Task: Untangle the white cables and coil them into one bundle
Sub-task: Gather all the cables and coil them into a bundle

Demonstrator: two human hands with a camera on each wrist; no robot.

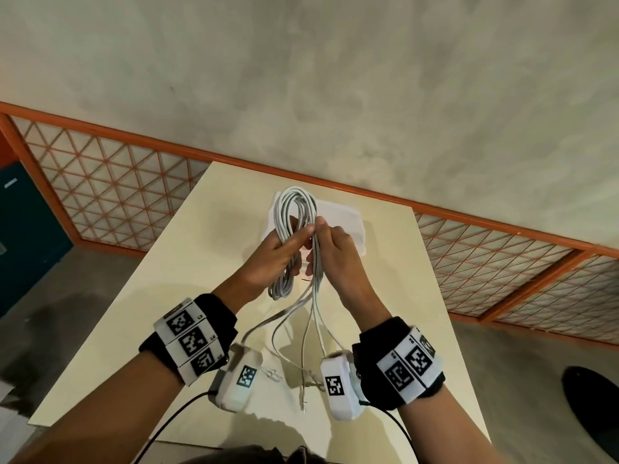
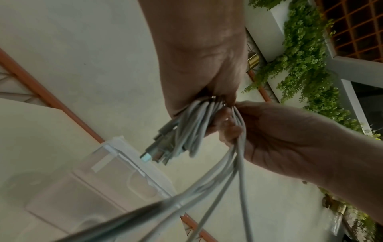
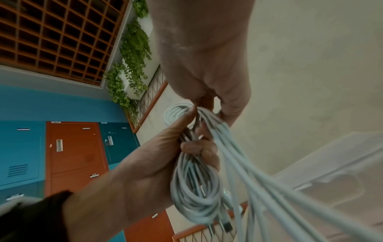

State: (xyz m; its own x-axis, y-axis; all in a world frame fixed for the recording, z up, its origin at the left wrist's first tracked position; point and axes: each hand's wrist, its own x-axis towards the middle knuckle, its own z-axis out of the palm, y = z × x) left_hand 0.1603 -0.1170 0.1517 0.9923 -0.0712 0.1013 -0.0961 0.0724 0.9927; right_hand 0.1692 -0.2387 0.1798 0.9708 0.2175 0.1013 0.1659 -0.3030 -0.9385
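A coil of white cables [image 1: 294, 222] [image 3: 194, 193] is held upright above the cream table [image 1: 134, 329]. My left hand [image 1: 284, 252] [image 3: 157, 157] grips the coil at its middle, fingers curled round the loops. My right hand [image 1: 330, 244] [image 2: 267, 135] pinches several loose strands [image 1: 316, 296] [image 2: 236, 165] just beside the coil. These strands hang down to the table, where their plug ends [image 1: 303, 386] lie between my wrists. Connector ends [image 2: 155, 152] stick out of the coil's lower loop.
A white box lid or tray [image 1: 345, 226] [image 2: 87, 193] lies on the table behind the hands. An orange-framed lattice fence [image 1: 117, 182] runs along the far edge. Teal and orange lockers [image 3: 72, 150] stand to the left. A dark round object [image 1: 593, 406] sits on the floor at right.
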